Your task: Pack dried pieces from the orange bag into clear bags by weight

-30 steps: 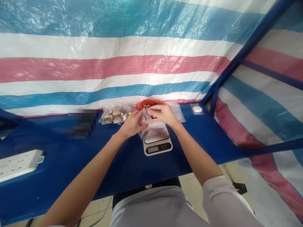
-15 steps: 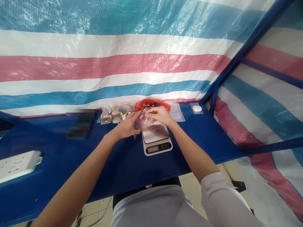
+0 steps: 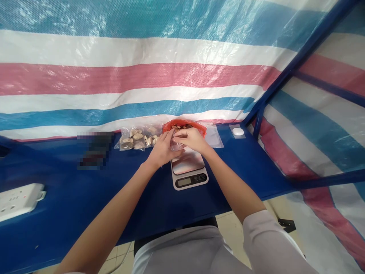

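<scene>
My left hand [image 3: 163, 150] and my right hand [image 3: 192, 139] meet over the far end of a small digital kitchen scale [image 3: 188, 170]. Both pinch a small clear plastic bag [image 3: 174, 145] between them, fingers curled round it. What is inside the bag is hidden by my fingers. Just behind my hands stands an orange-red bag [image 3: 185, 126] holding brown pieces. Left of it lie clear packets of pale pieces [image 3: 137, 139].
The blue table [image 3: 71, 190] runs to a striped tarpaulin wall. A white power strip [image 3: 17, 198] lies at the far left, a blurred dark object [image 3: 95, 150] behind. Empty clear bags [image 3: 214, 136] and a small white round thing [image 3: 237, 131] sit right of the scale. A blue frame post [image 3: 258, 121] stands there.
My hands have drawn closer together with the clear bag, and the left hand has shifted right, toward the orange-red bag. The view has tilted slightly.
</scene>
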Available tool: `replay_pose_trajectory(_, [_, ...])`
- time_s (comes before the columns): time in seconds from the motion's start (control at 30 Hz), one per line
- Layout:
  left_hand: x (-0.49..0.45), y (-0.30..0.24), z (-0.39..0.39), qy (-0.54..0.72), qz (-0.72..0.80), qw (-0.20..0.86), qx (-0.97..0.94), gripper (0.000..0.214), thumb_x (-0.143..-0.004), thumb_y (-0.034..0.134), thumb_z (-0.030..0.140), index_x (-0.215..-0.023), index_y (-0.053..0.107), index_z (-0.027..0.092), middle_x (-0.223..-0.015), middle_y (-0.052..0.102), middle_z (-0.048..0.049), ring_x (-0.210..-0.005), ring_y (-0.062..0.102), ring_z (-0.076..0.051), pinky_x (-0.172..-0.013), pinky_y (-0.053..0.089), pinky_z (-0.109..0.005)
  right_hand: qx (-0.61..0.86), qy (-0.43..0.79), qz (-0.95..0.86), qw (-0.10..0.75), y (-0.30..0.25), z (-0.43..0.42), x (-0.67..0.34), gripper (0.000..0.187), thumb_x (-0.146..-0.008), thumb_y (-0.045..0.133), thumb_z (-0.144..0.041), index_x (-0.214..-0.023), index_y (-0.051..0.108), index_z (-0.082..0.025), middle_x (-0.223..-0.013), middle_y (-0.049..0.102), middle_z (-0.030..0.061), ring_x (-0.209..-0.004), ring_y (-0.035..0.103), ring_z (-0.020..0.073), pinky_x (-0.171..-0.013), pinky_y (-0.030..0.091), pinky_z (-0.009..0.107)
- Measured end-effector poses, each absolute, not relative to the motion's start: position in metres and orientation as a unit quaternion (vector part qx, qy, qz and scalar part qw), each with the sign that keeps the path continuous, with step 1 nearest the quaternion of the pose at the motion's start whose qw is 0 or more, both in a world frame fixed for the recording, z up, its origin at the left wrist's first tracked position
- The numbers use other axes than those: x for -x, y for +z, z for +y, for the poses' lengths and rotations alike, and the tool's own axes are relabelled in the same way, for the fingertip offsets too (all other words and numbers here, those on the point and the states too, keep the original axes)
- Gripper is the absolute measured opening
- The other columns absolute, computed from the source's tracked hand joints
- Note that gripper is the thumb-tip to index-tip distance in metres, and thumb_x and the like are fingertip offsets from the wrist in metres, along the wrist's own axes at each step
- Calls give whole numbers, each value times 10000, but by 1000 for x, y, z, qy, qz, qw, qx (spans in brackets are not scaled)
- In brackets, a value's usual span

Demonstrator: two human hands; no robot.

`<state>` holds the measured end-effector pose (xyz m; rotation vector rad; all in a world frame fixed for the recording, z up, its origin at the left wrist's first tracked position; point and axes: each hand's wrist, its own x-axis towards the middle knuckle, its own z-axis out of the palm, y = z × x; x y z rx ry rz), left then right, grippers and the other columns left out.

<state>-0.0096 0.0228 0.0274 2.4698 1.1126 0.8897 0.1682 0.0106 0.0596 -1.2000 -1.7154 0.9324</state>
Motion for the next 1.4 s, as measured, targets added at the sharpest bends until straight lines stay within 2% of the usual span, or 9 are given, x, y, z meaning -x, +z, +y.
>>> replay_pose_trajectory(0.2, [13, 27, 23, 362, 405, 148, -827, 741, -774, 766, 446, -1416, 488, 203, -1376, 609, -142, -1267, 587, -332, -1082, 479, -506, 476, 409, -648, 432, 59, 17, -190, 240, -809, 733, -325, -1004, 794, -199, -947, 786, 44, -856, 735, 197, -738, 625, 310])
replay_pose_trajectory(0.3, [16, 25, 27, 388, 420, 150, -807, 686, -786, 752, 502, -1372, 536, 217, -1317, 651, -123, -1229, 616, -323, -1060, 497, -492, 505, 329, -691, 399, 59, 25, -202, 176, -852, 694, -288, -970, 803, -217, -997, 792, 40, -931, 735, 207, -879, 588, 341])
replay_pose_trajectory(0.4, [18, 24, 31, 416, 430, 149, -787, 666, -787, 741, 543, -1337, 569, 210, -1269, 671, -118, -1187, 641, -313, -1038, 513, -474, 545, 250, -724, 340, 59, 33, -205, 185, -889, 651, -250, -997, 802, -250, -1071, 788, 27, -1008, 725, 224, -939, 554, 352])
replay_pose_trajectory(0.67, [18, 30, 38, 429, 448, 163, -767, 645, -787, 747, 545, -1317, 605, 206, -1208, 700, -109, -1132, 666, -294, -993, 543, -453, 575, 78, -795, 180, 53, 53, -184, 272, -956, 564, -293, -1155, 748, -306, -1198, 754, 16, -1067, 700, 249, -850, 539, 343])
replay_pose_trajectory(0.8, [17, 32, 40, 426, 444, 171, -769, 626, -794, 741, 540, -1318, 607, 225, -1230, 693, -106, -1160, 656, -295, -1018, 533, -462, 554, 50, -817, 151, 47, 58, -178, 313, -979, 525, -303, -1226, 718, -304, -1296, 711, 18, -1144, 666, 248, -828, 539, 332])
replay_pose_trajectory(0.97, [15, 31, 42, 418, 445, 175, -772, 620, -798, 735, 542, -1308, 611, 212, -1219, 692, -99, -1123, 671, -291, -1010, 540, -457, 547, 39, -827, 124, 38, 62, -180, 329, -954, 562, -300, -1250, 705, -287, -1375, 662, 22, -1178, 637, 247, -827, 533, 332])
replay_pose_trajectory(1.23, [9, 31, 40, 414, 439, 174, -779, 587, -808, 728, 535, -1289, 619, 215, -1240, 696, -91, -1117, 678, -287, -998, 551, -445, 565, 45, -812, 138, 31, 64, -178, 315, -953, 531, -266, -1194, 734, -256, -1326, 688, 31, -1097, 664, 240, -777, 508, 311])
replay_pose_trajectory(1.4, [8, 31, 41, 412, 428, 177, -785, 584, -806, 733, 522, -1293, 622, 218, -1281, 690, -95, -1177, 660, -294, -1049, 521, -458, 574, 65, -809, 112, 41, 61, -182, 325, -936, 522, -216, -1160, 756, -243, -1130, 764, 67, -988, 689, 251, -780, 500, 318])
